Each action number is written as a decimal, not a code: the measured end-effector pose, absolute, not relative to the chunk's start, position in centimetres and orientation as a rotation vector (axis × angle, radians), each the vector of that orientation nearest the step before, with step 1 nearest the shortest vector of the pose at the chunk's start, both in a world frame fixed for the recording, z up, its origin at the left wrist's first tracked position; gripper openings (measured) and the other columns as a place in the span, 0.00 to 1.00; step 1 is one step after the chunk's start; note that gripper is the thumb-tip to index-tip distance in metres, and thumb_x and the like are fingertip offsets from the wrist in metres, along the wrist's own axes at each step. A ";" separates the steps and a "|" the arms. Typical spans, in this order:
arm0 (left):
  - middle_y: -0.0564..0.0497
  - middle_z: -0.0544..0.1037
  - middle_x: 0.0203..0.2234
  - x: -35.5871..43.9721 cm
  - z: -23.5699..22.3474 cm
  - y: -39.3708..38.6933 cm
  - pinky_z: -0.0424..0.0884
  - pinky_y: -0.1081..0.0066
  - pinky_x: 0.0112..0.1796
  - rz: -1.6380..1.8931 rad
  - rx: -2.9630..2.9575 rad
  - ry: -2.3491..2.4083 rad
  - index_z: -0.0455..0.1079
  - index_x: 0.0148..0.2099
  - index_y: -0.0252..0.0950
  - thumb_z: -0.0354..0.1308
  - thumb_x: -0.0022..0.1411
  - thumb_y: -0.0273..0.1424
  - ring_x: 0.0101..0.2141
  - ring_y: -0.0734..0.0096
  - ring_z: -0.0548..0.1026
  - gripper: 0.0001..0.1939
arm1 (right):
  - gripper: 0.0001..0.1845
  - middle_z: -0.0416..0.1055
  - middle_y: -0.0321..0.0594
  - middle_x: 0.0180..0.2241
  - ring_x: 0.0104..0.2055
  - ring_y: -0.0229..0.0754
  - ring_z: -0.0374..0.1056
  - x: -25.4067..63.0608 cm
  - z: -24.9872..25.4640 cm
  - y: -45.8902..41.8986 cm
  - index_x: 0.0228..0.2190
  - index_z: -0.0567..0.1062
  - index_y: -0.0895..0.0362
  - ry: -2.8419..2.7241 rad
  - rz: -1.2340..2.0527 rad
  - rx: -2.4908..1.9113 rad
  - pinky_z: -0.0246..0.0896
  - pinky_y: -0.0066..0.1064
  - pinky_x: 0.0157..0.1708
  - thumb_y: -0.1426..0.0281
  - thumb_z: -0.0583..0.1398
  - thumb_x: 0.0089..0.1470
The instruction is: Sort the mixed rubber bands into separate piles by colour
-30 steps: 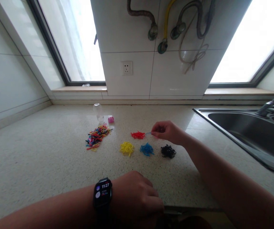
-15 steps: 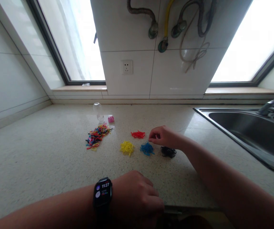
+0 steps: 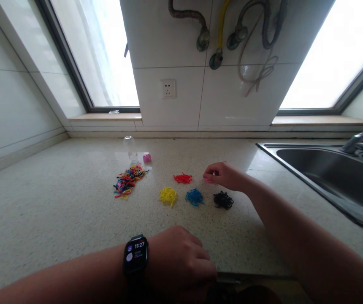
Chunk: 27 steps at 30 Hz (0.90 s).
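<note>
My right hand [image 3: 224, 175] reaches over the speckled counter [image 3: 58, 219], its fingers pinched on a small pink rubber band [image 3: 207, 180] just right of the red band pile [image 3: 183, 178]. In front of it lie separate yellow [image 3: 168, 196], blue [image 3: 194, 197] and black [image 3: 223, 200] piles. A mixed pile of coloured bands [image 3: 127, 181] sits further left. My left hand [image 3: 181, 261], with a smartwatch [image 3: 136, 253] on the wrist, rests as a closed fist at the counter's near edge, with nothing visible in it.
A clear bottle [image 3: 131, 148] lies behind the mixed pile beside a pink cap [image 3: 147, 158]. A steel sink [image 3: 327, 177] with a faucet [image 3: 361, 137] takes up the right side. A wall socket [image 3: 168, 89] and hoses [image 3: 219, 38] hang on the tiled wall behind.
My right hand carried a blue band from beside the red pile down to the blue pile. It then moved back up to the right of the red pile, where pink shows at its fingertips. The left hand stayed still.
</note>
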<state>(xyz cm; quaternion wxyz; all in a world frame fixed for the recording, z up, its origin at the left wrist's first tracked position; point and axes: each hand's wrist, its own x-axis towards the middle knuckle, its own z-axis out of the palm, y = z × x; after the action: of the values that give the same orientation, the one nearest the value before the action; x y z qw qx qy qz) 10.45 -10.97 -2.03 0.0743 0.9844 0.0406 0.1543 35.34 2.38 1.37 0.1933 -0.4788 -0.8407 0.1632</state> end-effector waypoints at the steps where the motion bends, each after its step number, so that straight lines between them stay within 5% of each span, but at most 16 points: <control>1: 0.57 0.73 0.22 10.4 -2.0 -11.0 0.59 0.67 0.23 0.463 2.951 0.123 0.66 0.35 0.39 0.55 0.63 0.34 0.24 0.72 0.68 0.05 | 0.15 0.74 0.38 0.25 0.26 0.36 0.63 35.8 1.1 2.8 0.32 0.81 0.57 -2.328 0.446 -1.367 0.51 0.29 0.27 0.61 0.58 0.57; 10: 0.57 0.72 0.22 10.3 -1.8 -11.0 0.59 0.67 0.23 0.495 2.957 0.118 0.66 0.35 0.39 0.55 0.63 0.33 0.24 0.72 0.68 0.05 | 0.17 0.77 0.42 0.30 0.31 0.42 0.68 39.9 -1.6 6.2 0.33 0.81 0.58 -2.036 0.580 -1.575 0.59 0.32 0.33 0.59 0.58 0.54; 20: 0.58 0.75 0.24 9.7 -1.0 -10.7 0.61 0.69 0.26 0.490 2.879 0.165 0.70 0.39 0.40 0.56 0.62 0.31 0.26 0.74 0.71 0.04 | 0.18 0.74 0.40 0.28 0.27 0.38 0.64 40.8 -2.0 6.8 0.35 0.81 0.58 -1.953 0.615 -1.612 0.57 0.30 0.29 0.58 0.58 0.54; 27: 0.53 0.77 0.27 6.4 2.6 -5.4 0.65 0.72 0.31 0.599 2.894 0.636 0.74 0.42 0.38 0.52 0.66 0.30 0.27 0.75 0.72 0.09 | 0.19 0.73 0.39 0.27 0.24 0.36 0.61 41.0 -2.3 7.0 0.35 0.81 0.58 -1.937 0.663 -1.599 0.54 0.30 0.26 0.57 0.58 0.54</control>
<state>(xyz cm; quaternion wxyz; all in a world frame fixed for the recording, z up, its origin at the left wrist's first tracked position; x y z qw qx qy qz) 6.38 -5.36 2.64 0.0591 0.9556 0.2100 0.1979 41.04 7.04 -2.35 0.2685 -0.5930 -0.7182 0.2458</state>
